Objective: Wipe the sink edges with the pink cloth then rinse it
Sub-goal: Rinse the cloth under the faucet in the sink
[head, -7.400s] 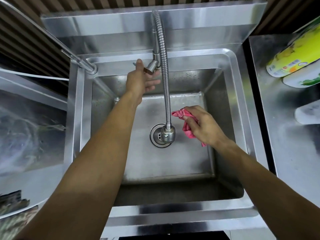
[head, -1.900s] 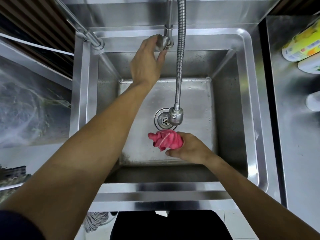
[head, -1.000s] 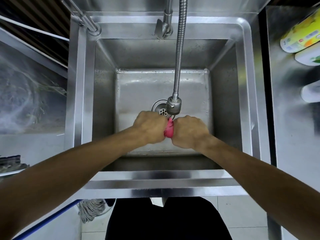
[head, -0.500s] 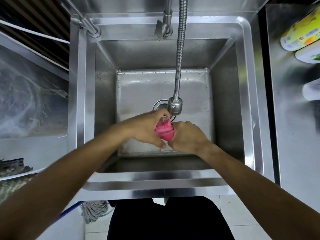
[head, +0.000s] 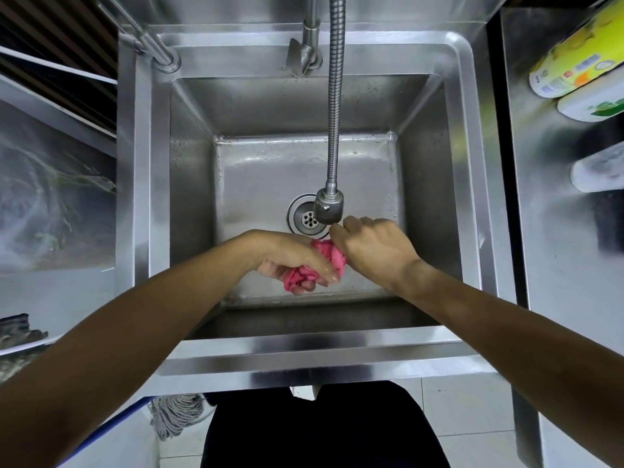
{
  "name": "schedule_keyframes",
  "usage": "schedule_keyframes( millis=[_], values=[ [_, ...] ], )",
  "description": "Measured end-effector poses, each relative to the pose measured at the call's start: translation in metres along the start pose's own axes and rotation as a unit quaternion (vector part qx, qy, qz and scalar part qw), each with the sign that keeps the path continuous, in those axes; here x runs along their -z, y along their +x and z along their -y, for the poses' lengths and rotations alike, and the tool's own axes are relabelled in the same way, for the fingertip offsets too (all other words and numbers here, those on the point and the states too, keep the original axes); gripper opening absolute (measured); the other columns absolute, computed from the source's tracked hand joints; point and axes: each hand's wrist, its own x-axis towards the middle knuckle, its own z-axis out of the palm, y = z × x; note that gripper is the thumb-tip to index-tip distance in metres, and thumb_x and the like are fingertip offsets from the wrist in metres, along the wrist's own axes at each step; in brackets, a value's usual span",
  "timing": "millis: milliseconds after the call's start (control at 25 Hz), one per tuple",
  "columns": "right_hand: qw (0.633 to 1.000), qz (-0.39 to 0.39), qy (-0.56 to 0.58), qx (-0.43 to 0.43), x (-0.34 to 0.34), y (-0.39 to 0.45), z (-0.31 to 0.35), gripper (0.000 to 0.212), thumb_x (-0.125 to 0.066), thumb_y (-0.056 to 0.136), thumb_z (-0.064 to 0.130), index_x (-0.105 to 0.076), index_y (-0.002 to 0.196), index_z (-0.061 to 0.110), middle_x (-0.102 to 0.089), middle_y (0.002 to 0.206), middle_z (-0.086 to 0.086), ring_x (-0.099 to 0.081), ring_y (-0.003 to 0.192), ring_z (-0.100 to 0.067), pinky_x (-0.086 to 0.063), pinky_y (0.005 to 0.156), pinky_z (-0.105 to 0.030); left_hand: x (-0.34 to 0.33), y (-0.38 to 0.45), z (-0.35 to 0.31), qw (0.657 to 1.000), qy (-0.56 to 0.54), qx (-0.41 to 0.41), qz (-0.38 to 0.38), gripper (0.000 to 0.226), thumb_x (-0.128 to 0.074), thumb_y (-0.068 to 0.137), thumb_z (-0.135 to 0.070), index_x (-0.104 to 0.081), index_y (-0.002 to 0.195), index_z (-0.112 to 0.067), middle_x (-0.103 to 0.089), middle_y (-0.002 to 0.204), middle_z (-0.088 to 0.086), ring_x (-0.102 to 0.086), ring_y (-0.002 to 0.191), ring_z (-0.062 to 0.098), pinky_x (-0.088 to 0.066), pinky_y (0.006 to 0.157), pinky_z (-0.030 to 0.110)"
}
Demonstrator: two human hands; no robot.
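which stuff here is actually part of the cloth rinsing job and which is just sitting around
In use:
pink cloth, gripped by left hand and right hand
faucet head on its flexible hose
tap handle
sink, with drain

Lying about:
yellow bottle and two white containers on the right counter
mop head on the floor

the pink cloth (head: 315, 265) is bunched and twisted into a tight wad, held over the basin floor at about 6 o'clock from the drain. the sink (head: 469, 184) is a square stainless steel basin with a broad flat rim, its floor glistening with water drops, the round drain near its centre.
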Motion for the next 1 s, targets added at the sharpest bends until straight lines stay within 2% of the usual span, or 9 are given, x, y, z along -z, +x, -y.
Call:
schedule_keyframes(
  millis=[80, 160, 240, 280, 400, 480, 680, 800, 1000],
  values=[
    [0.995, 0.099, -0.003, -0.026, 0.004, 0.002, 0.008, 0.015, -0.074, 0.086, 0.015, -0.066, 0.099, 0.013, -0.071, 0.086, -0.006, -0.072, 0.070, -0.029, -0.044, 0.057, -0.032, -0.007, 0.008, -0.006, 0.975, 0.186, 0.032, -0.117, 0.023, -0.076, 0.080, -0.014, -0.057, 0.070, -0.023, -0.053, 0.064, -0.001, -0.048, 0.053, 0.014, -0.037, 0.048, 0.024],
    [0.982, 0.179, 0.011, -0.058, 0.003, 0.005, 0.015, 0.014, -0.061, 0.094, 0.016, -0.066, 0.107, 0.017, -0.071, 0.096, -0.004, -0.068, 0.081, -0.026, -0.042, 0.068, -0.033, -0.014, 0.016, -0.008, 0.904, 0.361, 0.029, -0.227, 0.017, -0.070, 0.075, -0.021, -0.055, 0.067, -0.021, -0.054, 0.062, -0.002, -0.049, 0.056, 0.019, -0.036, 0.052, 0.026],
    [0.970, 0.201, 0.049, -0.126, -0.001, 0.008, 0.022, 0.017, -0.061, 0.090, 0.016, -0.068, 0.105, 0.019, -0.062, 0.086, -0.002, -0.057, 0.076, -0.023, -0.044, 0.071, -0.032, -0.020, 0.018, -0.005, 0.834, 0.450, 0.010, -0.319, 0.007, -0.065, 0.082, -0.026, -0.062, 0.082, -0.019, -0.062, 0.072, -0.001, -0.056, 0.063, 0.021, -0.040, 0.057, 0.029],
    [0.960, 0.213, 0.083, -0.163, -0.006, 0.010, 0.024, 0.018, -0.061, 0.088, 0.016, -0.069, 0.104, 0.020, -0.059, 0.083, 0.000, -0.055, 0.075, -0.022, -0.044, 0.071, -0.032, -0.021, 0.020, -0.001, 0.802, 0.484, -0.005, -0.350, 0.010, -0.062, 0.087, -0.028, -0.062, 0.090, -0.018, -0.065, 0.079, 0.000, -0.059, 0.067, 0.024, -0.040, 0.060, 0.031],
    [0.923, 0.248, 0.186, -0.227, -0.018, 0.017, 0.029, 0.017, -0.061, 0.084, 0.016, -0.069, 0.098, 0.019, -0.061, 0.082, 0.000, -0.055, 0.076, -0.024, -0.045, 0.072, -0.031, -0.014, 0.030, 0.015, 0.714, 0.570, -0.050, -0.403, 0.018, -0.057, 0.097, -0.032, -0.059, 0.107, -0.018, -0.072, 0.095, 0.005, -0.068, 0.081, 0.033, -0.041, 0.065, 0.036],
    [0.912, 0.250, 0.221, -0.238, -0.020, 0.022, 0.027, 0.013, -0.061, 0.082, 0.016, -0.068, 0.093, 0.018, -0.058, 0.078, 0.002, -0.056, 0.077, -0.024, -0.045, 0.072, -0.030, -0.010, 0.034, 0.023, 0.677, 0.597, -0.057, -0.427, 0.021, -0.055, 0.098, -0.030, -0.058, 0.115, -0.017, -0.074, 0.094, 0.006, -0.071, 0.081, 0.033, -0.042, 0.064, 0.035],
    [0.898, 0.260, 0.258, -0.243, -0.016, 0.024, 0.024, 0.006, -0.060, 0.082, 0.011, -0.064, 0.082, 0.015, -0.055, 0.070, 0.004, -0.056, 0.070, -0.022, -0.048, 0.070, -0.029, -0.004, 0.034, 0.030, 0.622, 0.641, -0.077, -0.443, 0.029, -0.052, 0.095, -0.016, -0.054, 0.124, -0.012, -0.074, 0.094, 0.008, -0.071, 0.079, 0.034, -0.039, 0.063, 0.034],
    [0.891, 0.275, 0.270, -0.241, -0.017, 0.025, 0.026, 0.011, -0.061, 0.081, 0.011, -0.057, 0.074, 0.018, -0.058, 0.073, 0.003, -0.058, 0.070, -0.021, -0.049, 0.069, -0.030, -0.004, 0.035, 0.035, 0.622, 0.639, -0.092, -0.443, 0.032, -0.053, 0.093, -0.013, -0.055, 0.125, -0.009, -0.074, 0.092, 0.009, -0.072, 0.077, 0.036, -0.038, 0.061, 0.034],
    [0.893, 0.287, 0.264, -0.224, -0.017, 0.024, 0.030, 0.012, -0.061, 0.081, 0.012, -0.054, 0.072, 0.019, -0.058, 0.072, 0.003, -0.060, 0.073, -0.022, -0.049, 0.069, -0.030, -0.008, 0.034, 0.050, 0.629, 0.618, -0.102, -0.461, 0.024, -0.066, 0.084, -0.011, -0.063, 0.107, -0.006, -0.073, 0.073, 0.010, -0.070, 0.059, 0.037, -0.043, 0.053, 0.034]
  ],
)
